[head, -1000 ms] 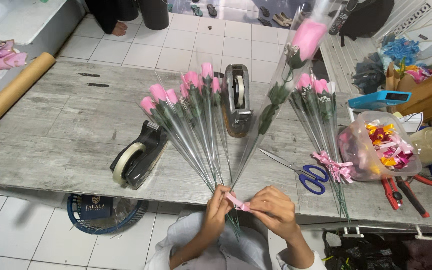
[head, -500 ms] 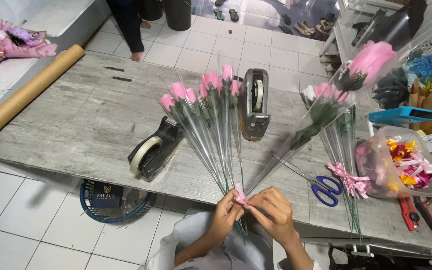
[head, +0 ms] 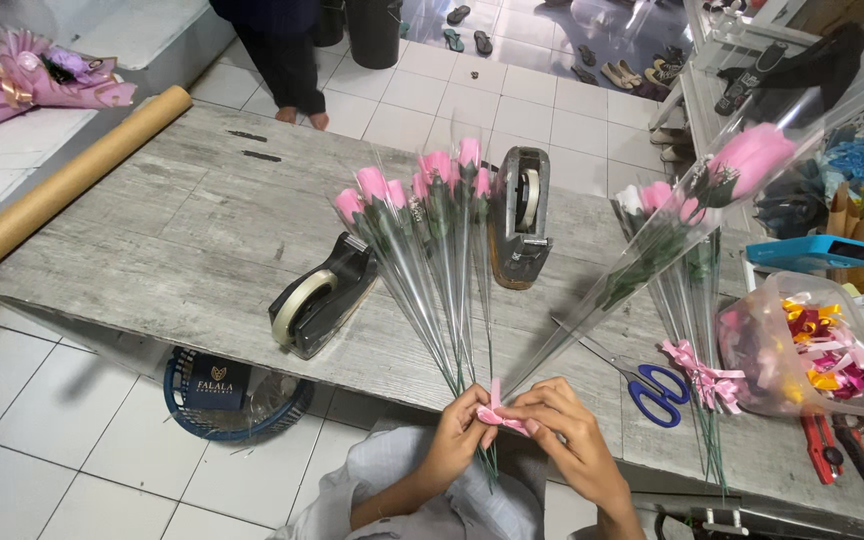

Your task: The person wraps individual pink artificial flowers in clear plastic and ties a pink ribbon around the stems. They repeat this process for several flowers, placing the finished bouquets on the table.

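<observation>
Both hands meet at the lower middle of the frame, at the near edge of the grey desk, working a small pink ribbon at the base of a cellophane-wrapped pink rose. The left hand is curled narrow, fingertips pinching the ribbon and stem from the left; the right hand is likewise nearly closed, thumb and forefinger nipping the ribbon's other end. The rose rises from the hands toward the upper right, its bloom well above the desk.

By the look of it, the step in hand is fastening the ribbon round the stem. The next move would call for a steady pinch on the stem while the ribbon is drawn snug, so the sleeve does not slip.

Just left of the held stem, a fan of wrapped pink roses lies on the desk, stems converging toward the hands. At centre stand two tape dispensers; blue-handled scissors lie to the right, near more ribboned roses and a clear bag of ribbon bows.
</observation>
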